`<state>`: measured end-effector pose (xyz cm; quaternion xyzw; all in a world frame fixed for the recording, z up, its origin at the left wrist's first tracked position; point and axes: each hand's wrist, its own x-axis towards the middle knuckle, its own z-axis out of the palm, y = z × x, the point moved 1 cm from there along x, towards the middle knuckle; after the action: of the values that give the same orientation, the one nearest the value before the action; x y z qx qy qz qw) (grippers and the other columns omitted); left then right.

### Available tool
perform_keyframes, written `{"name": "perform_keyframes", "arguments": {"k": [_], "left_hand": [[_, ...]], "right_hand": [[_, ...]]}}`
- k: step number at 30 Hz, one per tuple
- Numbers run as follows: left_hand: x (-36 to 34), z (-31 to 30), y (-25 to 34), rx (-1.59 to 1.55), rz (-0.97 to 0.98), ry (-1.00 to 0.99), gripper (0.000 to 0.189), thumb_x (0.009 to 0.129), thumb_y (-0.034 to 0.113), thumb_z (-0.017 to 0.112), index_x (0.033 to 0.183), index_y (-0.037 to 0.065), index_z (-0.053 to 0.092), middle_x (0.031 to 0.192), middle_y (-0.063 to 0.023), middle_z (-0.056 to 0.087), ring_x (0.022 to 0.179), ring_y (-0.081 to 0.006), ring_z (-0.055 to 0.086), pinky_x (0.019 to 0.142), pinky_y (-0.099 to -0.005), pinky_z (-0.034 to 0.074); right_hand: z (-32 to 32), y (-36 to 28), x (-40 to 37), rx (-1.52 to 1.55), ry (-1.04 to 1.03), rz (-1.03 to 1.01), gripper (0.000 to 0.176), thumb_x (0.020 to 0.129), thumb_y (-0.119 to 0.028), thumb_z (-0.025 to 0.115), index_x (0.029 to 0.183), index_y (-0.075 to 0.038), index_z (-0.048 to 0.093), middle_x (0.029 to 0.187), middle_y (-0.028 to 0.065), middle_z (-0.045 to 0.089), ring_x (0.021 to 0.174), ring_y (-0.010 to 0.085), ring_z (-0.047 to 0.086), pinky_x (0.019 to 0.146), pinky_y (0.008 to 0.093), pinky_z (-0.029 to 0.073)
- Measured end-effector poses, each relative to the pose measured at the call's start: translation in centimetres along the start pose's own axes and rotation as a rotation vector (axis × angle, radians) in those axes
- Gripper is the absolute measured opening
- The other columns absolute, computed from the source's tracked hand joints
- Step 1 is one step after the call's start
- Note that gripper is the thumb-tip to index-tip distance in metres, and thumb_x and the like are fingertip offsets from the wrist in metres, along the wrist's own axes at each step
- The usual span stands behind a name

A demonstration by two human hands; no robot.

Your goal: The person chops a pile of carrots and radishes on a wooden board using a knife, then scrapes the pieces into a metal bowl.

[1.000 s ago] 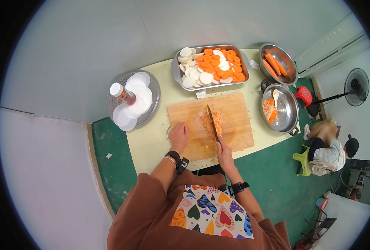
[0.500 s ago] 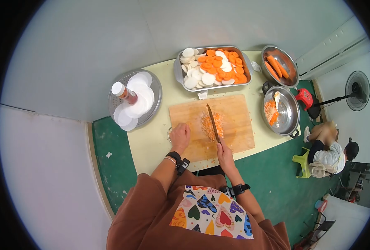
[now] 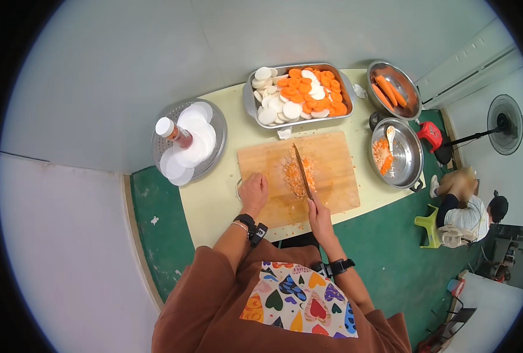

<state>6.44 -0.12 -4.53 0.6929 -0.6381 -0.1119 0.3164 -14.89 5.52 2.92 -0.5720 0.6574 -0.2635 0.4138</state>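
My right hand (image 3: 319, 216) is closed round the handle of a knife (image 3: 303, 170), whose blade points away from me over a patch of finely chopped orange and white bits (image 3: 292, 179). These bits lie on the wooden cutting board (image 3: 342, 170). My left hand (image 3: 253, 191) rests curled at the board's left edge, closed like a fist; whatever its fingers hold, if anything, is hidden. A metal ring-shaped piece (image 3: 238, 189) shows beside it.
Behind the board stands a metal tray (image 3: 249, 100) of sliced carrot and white rounds. A perforated plate (image 3: 219, 147) with white discs and a red jar (image 3: 182, 136) is left. Right are two metal bowls (image 3: 413, 159). A person (image 3: 467, 215) sits beyond, near a fan (image 3: 504, 125).
The view has shifted very slightly. Both hands and the knife hold nearly the same places over the board.
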Motion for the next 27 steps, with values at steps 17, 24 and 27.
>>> {"name": "perform_keyframes", "arguments": {"k": [17,24,27], "left_hand": [[-2.8,0.8,3.1,-0.739,-0.348,-1.232,0.03,0.096,0.027,0.054,0.089,-0.001,0.061,0.069,-0.0091,0.067,0.059,-0.0173,0.067,0.048,-0.029,0.051],[-1.8,4.0,4.6,-0.934,-0.48,-0.97,0.029,0.1,0.027,0.049,0.091,0.003,0.062,0.084,-0.0084,0.069,0.072,-0.0163,0.069,0.058,-0.0245,0.051],[-0.4,3.8,4.2,-1.046,-0.494,-0.782,0.025,0.099,0.023,0.05,0.09,0.002,0.062,0.085,-0.008,0.069,0.073,-0.0142,0.068,0.059,-0.024,0.051]], "right_hand": [[-0.7,6.1,-2.8,-0.09,0.436,0.018,0.037,0.101,-0.017,0.046,0.134,-0.001,0.05,0.082,0.0202,0.063,0.071,0.0267,0.063,0.067,0.0356,0.05],[2.4,2.6,-1.0,0.067,0.225,0.036,0.037,0.101,-0.017,0.046,0.134,0.001,0.048,0.094,0.0276,0.063,0.083,0.0342,0.064,0.075,0.0379,0.05],[1.9,2.0,-1.0,0.084,0.238,0.106,0.039,0.101,-0.018,0.045,0.135,0.0,0.047,0.097,0.0284,0.063,0.085,0.0353,0.064,0.076,0.0385,0.05]]}}
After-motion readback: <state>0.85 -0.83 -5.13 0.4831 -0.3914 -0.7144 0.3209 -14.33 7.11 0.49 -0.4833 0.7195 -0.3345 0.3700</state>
